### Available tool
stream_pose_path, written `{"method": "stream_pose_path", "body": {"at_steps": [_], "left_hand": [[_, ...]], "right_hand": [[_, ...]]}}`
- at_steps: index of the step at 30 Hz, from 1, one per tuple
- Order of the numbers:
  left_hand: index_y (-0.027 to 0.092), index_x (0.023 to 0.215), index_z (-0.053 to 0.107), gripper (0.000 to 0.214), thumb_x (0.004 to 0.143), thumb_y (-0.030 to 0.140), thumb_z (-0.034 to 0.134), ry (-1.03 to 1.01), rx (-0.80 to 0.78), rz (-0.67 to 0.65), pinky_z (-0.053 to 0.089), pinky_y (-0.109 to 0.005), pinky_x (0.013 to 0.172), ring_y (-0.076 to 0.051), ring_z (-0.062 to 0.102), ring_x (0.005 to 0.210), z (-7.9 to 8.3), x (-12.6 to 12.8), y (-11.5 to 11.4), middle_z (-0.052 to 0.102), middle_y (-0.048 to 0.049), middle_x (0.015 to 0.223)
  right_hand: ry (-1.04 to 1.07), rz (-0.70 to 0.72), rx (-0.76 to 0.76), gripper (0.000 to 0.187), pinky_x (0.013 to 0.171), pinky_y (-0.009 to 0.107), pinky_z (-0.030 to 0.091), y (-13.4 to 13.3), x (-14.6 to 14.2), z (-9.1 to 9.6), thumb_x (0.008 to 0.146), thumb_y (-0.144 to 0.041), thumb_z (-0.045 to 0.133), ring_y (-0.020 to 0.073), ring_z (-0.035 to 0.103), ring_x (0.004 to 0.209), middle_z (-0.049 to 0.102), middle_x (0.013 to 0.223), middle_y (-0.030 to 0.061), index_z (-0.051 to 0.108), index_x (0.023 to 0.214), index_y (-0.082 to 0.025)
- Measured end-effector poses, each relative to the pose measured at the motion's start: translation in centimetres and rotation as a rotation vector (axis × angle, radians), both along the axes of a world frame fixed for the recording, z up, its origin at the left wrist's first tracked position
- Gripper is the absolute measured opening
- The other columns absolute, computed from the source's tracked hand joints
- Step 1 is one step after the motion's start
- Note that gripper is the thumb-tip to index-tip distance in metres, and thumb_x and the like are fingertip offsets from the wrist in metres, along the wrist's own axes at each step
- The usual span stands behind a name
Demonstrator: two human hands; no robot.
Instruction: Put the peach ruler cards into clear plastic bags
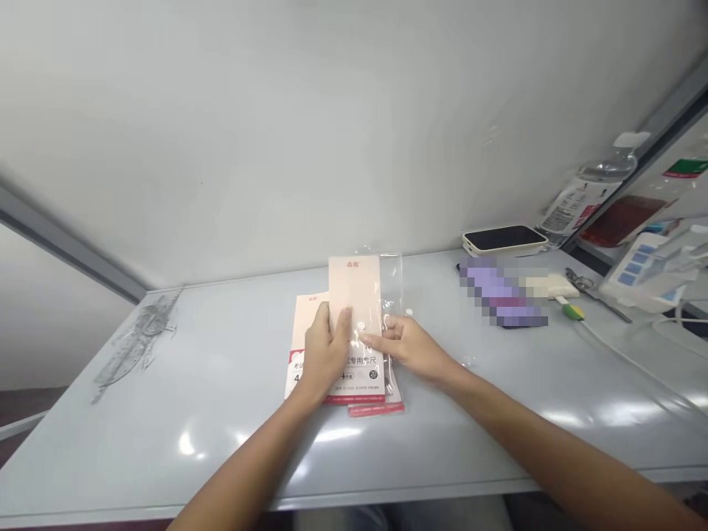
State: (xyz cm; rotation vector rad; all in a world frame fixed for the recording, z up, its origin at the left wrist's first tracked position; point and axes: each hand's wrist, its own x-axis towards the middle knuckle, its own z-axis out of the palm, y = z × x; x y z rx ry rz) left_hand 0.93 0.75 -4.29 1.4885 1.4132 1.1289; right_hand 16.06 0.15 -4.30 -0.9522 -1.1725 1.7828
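Note:
My left hand (324,354) is closed on the left edge of a pale pink ruler set packet (354,284), its thumb lying across the front. The packet has red print at its top, dark lettering low down and a red strip along its bottom. From the right, my right hand (409,345) grips its edge with the thumb on the front, near a small white snap button (361,326). Clear plastic (392,276) sticks out past the packet's right side. Behind it are a similar packet (310,317) to the left and another one, mostly covered, whose red strip (376,409) shows below.
A phone (503,237) lies at the wall on the right. Near it are a blurred-out purple item (492,291), a white charger (556,285) with a cable (625,350), and keys (580,280). Bottles (594,184) stand at the far right. A dark drawing (138,335) marks the left tabletop.

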Motion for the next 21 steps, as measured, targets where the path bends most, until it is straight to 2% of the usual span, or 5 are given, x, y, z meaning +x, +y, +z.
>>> {"method": "stream_pose_path", "body": {"at_steps": [6,9,12,17,21], "left_hand": [[0.018,0.064,0.047,0.035,0.08,0.048,0.041,-0.336,-0.157,-0.247,0.038,-0.023,0.05,-0.01,0.047,0.05,1.3,-0.7,0.8,0.049,0.002,0.056],[0.018,0.061,0.045,0.032,0.077,0.045,0.049,-0.289,-0.173,-0.352,0.037,-0.022,0.046,-0.009,0.047,0.044,1.6,-1.4,1.1,0.048,0.0035,0.051],[0.019,0.058,0.042,0.033,0.077,0.045,0.049,-0.086,-0.09,-0.306,0.035,-0.022,0.045,-0.009,0.045,0.043,1.6,-1.7,0.9,0.047,0.0039,0.048],[0.019,0.051,0.039,0.035,0.078,0.041,0.046,0.37,0.223,-0.114,0.023,-0.023,0.047,-0.009,0.032,0.044,0.9,-1.2,0.4,0.041,0.003,0.046],[0.02,0.052,0.038,0.033,0.077,0.039,0.047,0.416,0.231,-0.072,0.016,-0.024,0.048,-0.01,0.027,0.043,0.7,-0.8,0.2,0.038,0.0032,0.046]], "right_hand": [[0.02,-0.061,0.022,0.037,0.071,0.036,0.05,0.5,0.8,0.6,0.067,-0.035,0.067,0.0211,0.064,0.077,0.069,0.087,0.0073,0.062,0.098,-0.015],[0.031,-0.052,0.051,0.036,0.074,0.035,0.049,0.9,1.7,1.5,0.067,-0.032,0.068,0.0208,0.064,0.079,0.068,0.089,0.0077,0.062,0.098,-0.015],[-0.02,-0.021,0.097,0.035,0.072,0.034,0.049,0.9,2.0,1.8,0.066,-0.033,0.068,0.0209,0.064,0.079,0.068,0.088,0.0073,0.062,0.096,-0.015],[-0.128,-0.043,0.107,0.033,0.067,0.034,0.05,0.6,1.5,1.2,0.07,-0.04,0.063,0.0213,0.064,0.077,0.068,0.085,0.0057,0.063,0.093,-0.017],[-0.173,-0.079,0.09,0.031,0.064,0.033,0.05,0.6,1.3,1.0,0.069,-0.042,0.063,0.0215,0.064,0.073,0.068,0.082,0.0059,0.063,0.086,-0.016]]}}
